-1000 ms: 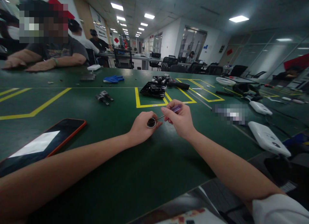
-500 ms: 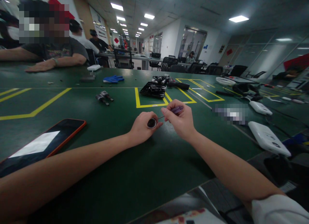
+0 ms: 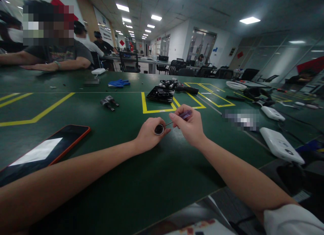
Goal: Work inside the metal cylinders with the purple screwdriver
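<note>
Two grips are clamped over the desk (image 3: 157, 181): the left hand (image 3: 149, 134) on a round part (image 3: 159, 129), the right hand (image 3: 190, 128) on a screwdriver (image 3: 186, 114), whose shaft (image 3: 169, 123) points toward that part.

- Smartphone (image 3: 50, 149) in an orange case, flat on the green tabletop (image 3: 157, 181)
- Blue glove (image 3: 119, 83) near the tabletop's far edge
- Black office chair (image 3: 129, 62) beyond that edge
- Person (image 3: 63, 53) in a dark T-shirt, across the tabletop

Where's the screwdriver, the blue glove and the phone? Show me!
Screwdriver (image 3: 186, 114): head view, on its purple handle.
Glove (image 3: 118, 83): head view, about its middle.
Phone (image 3: 47, 152): head view, on its upward face.
</note>
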A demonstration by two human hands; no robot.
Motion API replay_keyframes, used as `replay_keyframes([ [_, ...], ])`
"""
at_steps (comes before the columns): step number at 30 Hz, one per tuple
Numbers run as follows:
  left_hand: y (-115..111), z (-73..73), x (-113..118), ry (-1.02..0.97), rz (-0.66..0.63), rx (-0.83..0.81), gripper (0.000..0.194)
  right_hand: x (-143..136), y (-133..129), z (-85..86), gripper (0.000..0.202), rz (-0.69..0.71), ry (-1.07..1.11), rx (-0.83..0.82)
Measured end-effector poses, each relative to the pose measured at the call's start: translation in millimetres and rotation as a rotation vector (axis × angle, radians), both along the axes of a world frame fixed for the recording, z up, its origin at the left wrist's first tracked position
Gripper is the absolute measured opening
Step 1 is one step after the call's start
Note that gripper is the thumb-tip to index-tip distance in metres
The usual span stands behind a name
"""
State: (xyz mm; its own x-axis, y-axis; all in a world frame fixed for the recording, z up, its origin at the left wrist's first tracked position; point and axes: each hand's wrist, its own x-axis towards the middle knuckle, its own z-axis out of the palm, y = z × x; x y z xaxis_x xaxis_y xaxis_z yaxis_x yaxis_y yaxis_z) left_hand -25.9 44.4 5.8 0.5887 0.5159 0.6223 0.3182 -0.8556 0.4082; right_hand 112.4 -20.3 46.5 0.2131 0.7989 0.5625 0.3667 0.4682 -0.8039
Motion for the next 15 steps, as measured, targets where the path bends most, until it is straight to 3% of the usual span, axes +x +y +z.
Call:
replay_keyframes([
  [15, 0.6, 0.8, -0.3, -0.007, -0.008, -0.005, 0.026, -0.3, 1.9, 1.0, 0.019, 0.023, 0.054, -0.011],
])
